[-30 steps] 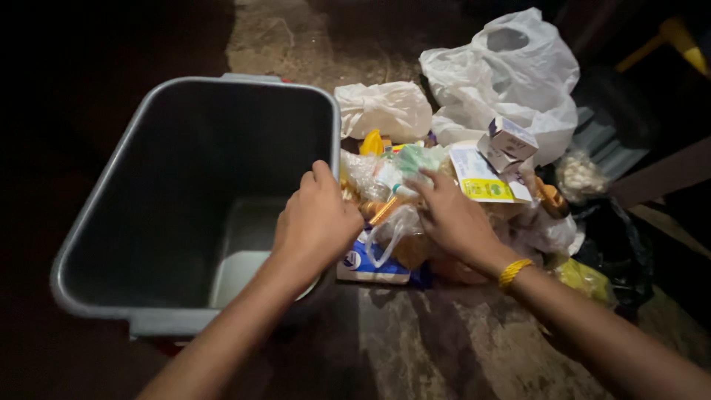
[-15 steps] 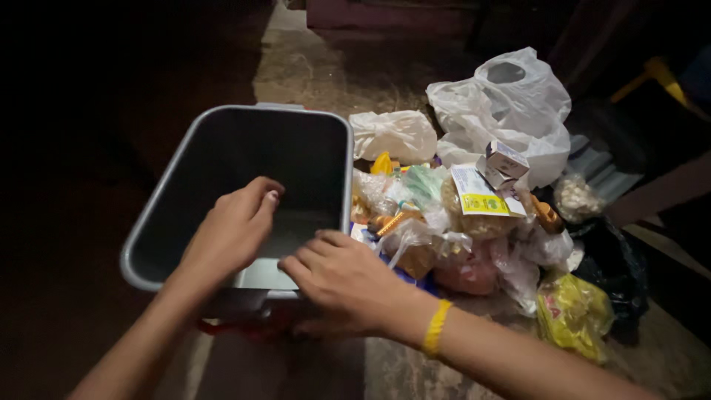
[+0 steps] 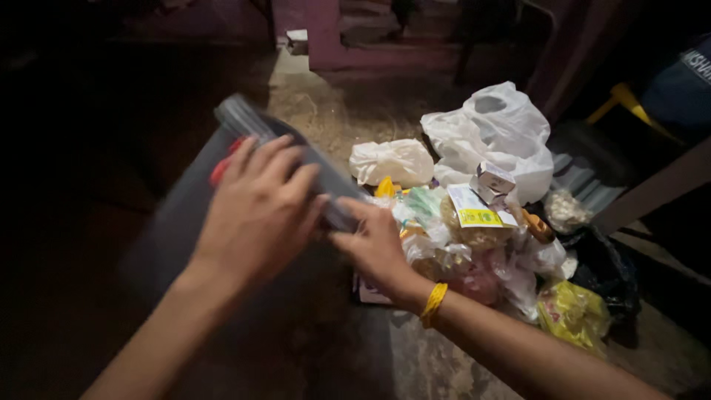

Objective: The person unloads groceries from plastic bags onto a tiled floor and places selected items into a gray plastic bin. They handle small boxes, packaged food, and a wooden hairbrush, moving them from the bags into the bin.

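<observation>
Grey bin (image 3: 222, 215), blurred, tipped on its side left of grocery pile (image 3: 474, 237), steadied by left hand (image 3: 259, 215) spread flat, right hand (image 3: 374, 248) gripping rim.

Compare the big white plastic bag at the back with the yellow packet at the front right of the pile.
The white plastic bag is larger, plain, and puffed up with its handle hole open; the yellow packet is smaller, printed, and lies low and crumpled. The bag sits farthest from the hands, the packet nearest the right forearm. Both are plastic and untouched.

bin (image 3: 296, 159) left, packets (image 3: 474, 244) right, bags (image 3: 492, 130) behind (beside packets)
</observation>
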